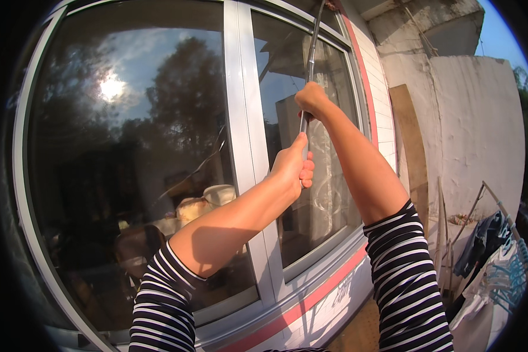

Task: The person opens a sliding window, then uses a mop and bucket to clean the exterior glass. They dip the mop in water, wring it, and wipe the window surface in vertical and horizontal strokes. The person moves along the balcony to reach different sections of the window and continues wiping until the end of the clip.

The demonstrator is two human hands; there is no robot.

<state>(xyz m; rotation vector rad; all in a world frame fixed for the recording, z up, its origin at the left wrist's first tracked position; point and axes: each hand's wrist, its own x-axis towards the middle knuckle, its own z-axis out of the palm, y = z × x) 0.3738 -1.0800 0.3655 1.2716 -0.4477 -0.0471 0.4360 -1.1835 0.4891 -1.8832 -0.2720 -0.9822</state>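
A slim metal pole point(313, 48) rises past the top edge of the view in front of the window. My left hand point(292, 162) is wrapped around its lower grip, thumb pointing up along it. Higher on the same pole, my right hand point(312, 100) is closed in a fist. Something reddish point(331, 5) shows beside the pole at the top edge; what it is, I cannot tell. Behind both hands is the right glass pane point(286, 211), set in a silver metal frame point(240, 88). A patterned curtain point(328, 176) hangs behind that pane.
The large left pane point(92, 176) reflects sun and trees. A pink-red sill band point(308, 301) runs beneath the frame. To the right, a wooden board point(409, 141) leans by a plastered wall point(475, 132). Clothes point(482, 246) and blue hangers point(508, 277) hang on a rail.
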